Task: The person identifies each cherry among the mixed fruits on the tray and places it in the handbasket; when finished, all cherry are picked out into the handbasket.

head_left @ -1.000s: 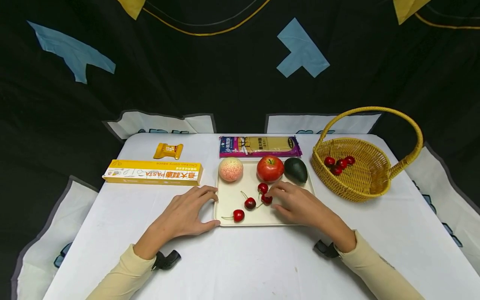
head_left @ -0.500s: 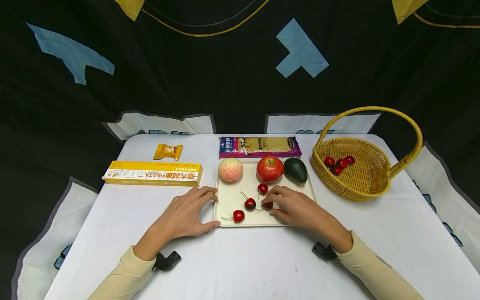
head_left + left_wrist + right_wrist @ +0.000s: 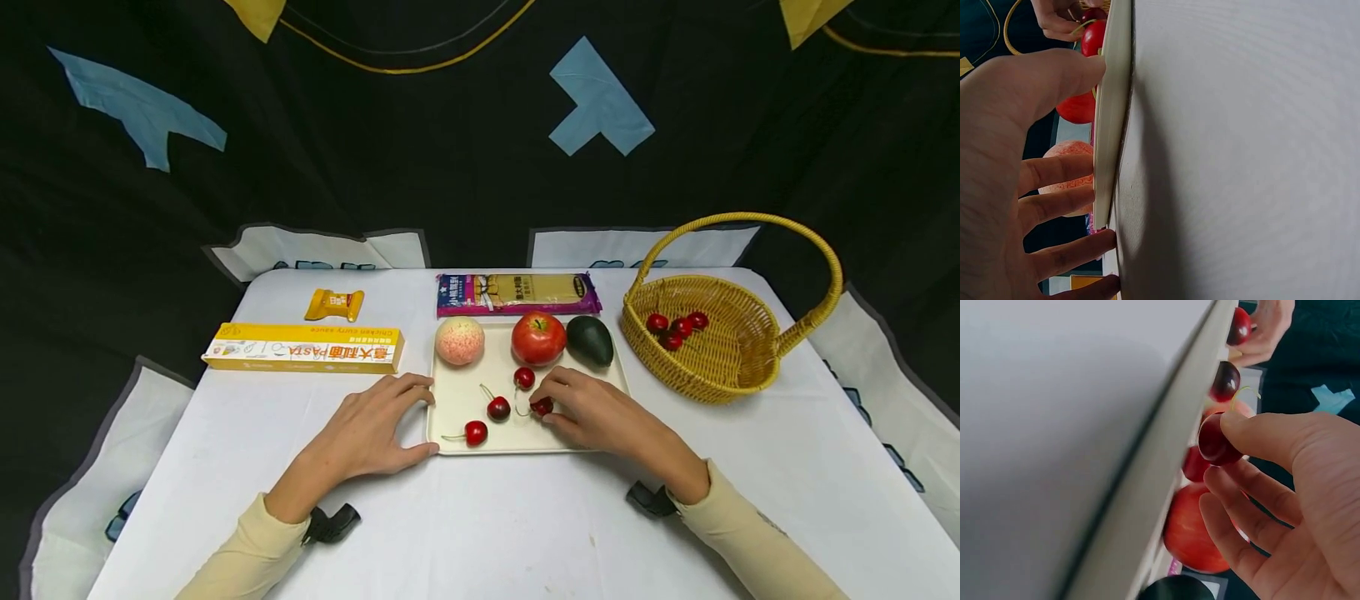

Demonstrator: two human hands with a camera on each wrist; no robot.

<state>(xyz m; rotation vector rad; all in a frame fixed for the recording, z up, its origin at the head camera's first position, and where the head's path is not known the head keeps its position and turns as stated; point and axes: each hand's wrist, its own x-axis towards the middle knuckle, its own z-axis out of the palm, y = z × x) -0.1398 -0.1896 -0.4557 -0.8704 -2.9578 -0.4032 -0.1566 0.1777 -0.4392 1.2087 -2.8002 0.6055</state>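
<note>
My right hand [image 3: 600,412] pinches a dark red cherry [image 3: 542,407] between thumb and fingers over the right part of a cream tray [image 3: 457,392]. In the right wrist view that cherry [image 3: 1217,442] has its thin green stem pointing up. On the tray lie other cherries: one [image 3: 523,377] just behind, one [image 3: 498,407] to the left, one [image 3: 476,432] near the front edge. My left hand [image 3: 375,427] touches the tray's left side, its thumb at the front left corner, fingers spread. Along the tray's back sit a peach [image 3: 460,340], a red apple [image 3: 538,338] and a dark green avocado [image 3: 590,340].
A yellow wicker basket [image 3: 660,367] with a tall handle stands right of the tray and holds several cherries [image 3: 672,335]. Behind the tray lies a spaghetti packet [image 3: 525,294]. At left are a yellow pasta box [image 3: 303,348] and a small yellow wrapped snack [image 3: 334,305].
My right fingers have closed on the cherry and shifted it slightly right, away from the neighbouring cherries. My left hand stays at the tray's edge.
</note>
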